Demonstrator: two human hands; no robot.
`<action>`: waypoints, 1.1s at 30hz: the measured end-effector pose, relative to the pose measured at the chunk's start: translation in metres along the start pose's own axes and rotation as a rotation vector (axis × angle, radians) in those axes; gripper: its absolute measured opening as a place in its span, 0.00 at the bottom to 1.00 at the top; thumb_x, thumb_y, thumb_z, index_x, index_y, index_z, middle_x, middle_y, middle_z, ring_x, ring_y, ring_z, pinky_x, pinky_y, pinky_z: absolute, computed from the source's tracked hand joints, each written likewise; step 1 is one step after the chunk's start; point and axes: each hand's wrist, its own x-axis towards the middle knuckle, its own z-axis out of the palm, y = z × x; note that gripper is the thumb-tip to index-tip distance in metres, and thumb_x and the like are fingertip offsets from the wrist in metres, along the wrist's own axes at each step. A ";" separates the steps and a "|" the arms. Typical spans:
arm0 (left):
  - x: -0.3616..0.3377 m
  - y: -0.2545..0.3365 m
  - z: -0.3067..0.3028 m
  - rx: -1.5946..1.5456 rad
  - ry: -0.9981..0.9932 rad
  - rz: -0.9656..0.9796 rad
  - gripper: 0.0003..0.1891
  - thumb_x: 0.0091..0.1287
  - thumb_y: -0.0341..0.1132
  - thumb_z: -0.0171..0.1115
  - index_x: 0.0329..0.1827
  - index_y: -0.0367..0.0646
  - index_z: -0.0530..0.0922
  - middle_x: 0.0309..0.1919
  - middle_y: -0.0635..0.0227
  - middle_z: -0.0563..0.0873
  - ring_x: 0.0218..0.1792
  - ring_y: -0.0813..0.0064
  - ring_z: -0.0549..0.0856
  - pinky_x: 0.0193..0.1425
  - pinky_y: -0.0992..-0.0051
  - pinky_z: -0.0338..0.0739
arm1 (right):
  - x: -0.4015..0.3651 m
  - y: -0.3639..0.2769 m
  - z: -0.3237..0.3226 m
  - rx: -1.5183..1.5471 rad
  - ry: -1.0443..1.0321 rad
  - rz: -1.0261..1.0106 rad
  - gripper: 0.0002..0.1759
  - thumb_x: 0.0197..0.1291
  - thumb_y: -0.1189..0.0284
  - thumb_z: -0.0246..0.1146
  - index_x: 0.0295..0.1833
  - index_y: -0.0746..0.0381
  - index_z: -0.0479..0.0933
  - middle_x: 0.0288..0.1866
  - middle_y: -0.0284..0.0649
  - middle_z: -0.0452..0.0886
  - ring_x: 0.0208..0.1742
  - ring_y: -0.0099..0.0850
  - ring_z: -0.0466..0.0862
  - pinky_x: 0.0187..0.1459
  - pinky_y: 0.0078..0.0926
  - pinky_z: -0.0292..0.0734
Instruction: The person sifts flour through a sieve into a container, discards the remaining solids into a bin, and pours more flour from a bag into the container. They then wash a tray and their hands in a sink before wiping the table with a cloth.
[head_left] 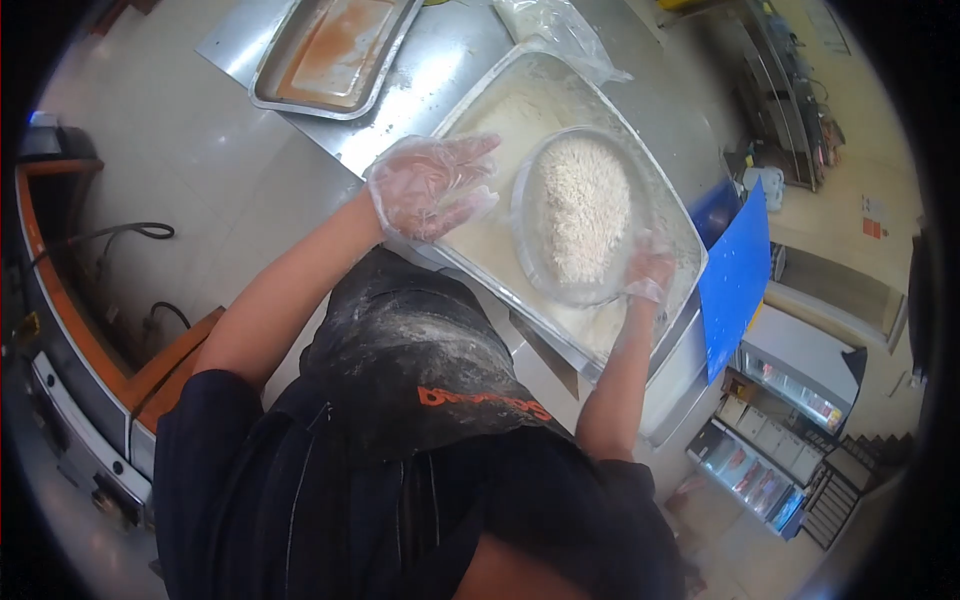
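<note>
My left hand (430, 185), in a clear plastic glove, hovers open with fingers spread over the near left part of a large steel pan (660, 195) filled with flour. My right hand (648, 272), also gloved, grips the rim of a round sieve-like bowl (540, 255) that rests in the pan. A mound of white floury crumbs (583, 208) lies inside the bowl. My flour-dusted dark apron (420, 350) fills the lower middle of the view.
A second steel tray (335, 50) with orange-brown residue sits on the steel counter (440, 70) to the far left. A clear plastic bag (555, 25) lies beyond the pan. A blue board (735, 275) stands at the right, with shelves and floor below.
</note>
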 end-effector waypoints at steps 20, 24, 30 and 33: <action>0.004 0.004 -0.003 -0.198 0.008 0.000 0.28 0.60 0.19 0.55 0.66 0.37 0.66 0.65 0.54 0.71 0.60 0.63 0.77 0.62 0.67 0.74 | -0.010 0.071 -0.028 0.094 0.301 0.212 0.20 0.63 0.67 0.56 0.59 0.59 0.75 0.50 0.46 0.83 0.48 0.41 0.83 0.51 0.31 0.74; 0.011 0.006 -0.003 -0.194 -0.020 0.007 0.27 0.61 0.21 0.56 0.66 0.37 0.66 0.64 0.58 0.72 0.57 0.69 0.79 0.61 0.72 0.74 | -0.012 0.099 -0.034 -0.279 0.150 0.056 0.20 0.63 0.68 0.55 0.59 0.60 0.75 0.49 0.49 0.82 0.47 0.42 0.83 0.50 0.31 0.74; 0.006 0.005 -0.001 -0.227 0.029 -0.007 0.27 0.61 0.22 0.58 0.66 0.37 0.68 0.63 0.61 0.74 0.55 0.73 0.80 0.61 0.74 0.74 | -0.041 0.080 -0.036 -0.257 0.205 0.111 0.21 0.60 0.69 0.55 0.60 0.55 0.75 0.43 0.47 0.84 0.42 0.42 0.83 0.44 0.34 0.75; 0.008 -0.002 0.001 -0.223 0.020 0.005 0.26 0.61 0.23 0.58 0.65 0.37 0.68 0.63 0.61 0.74 0.54 0.73 0.80 0.60 0.74 0.74 | -0.036 0.107 -0.041 -0.087 0.327 0.164 0.22 0.60 0.69 0.54 0.61 0.54 0.74 0.43 0.45 0.84 0.41 0.40 0.84 0.42 0.35 0.75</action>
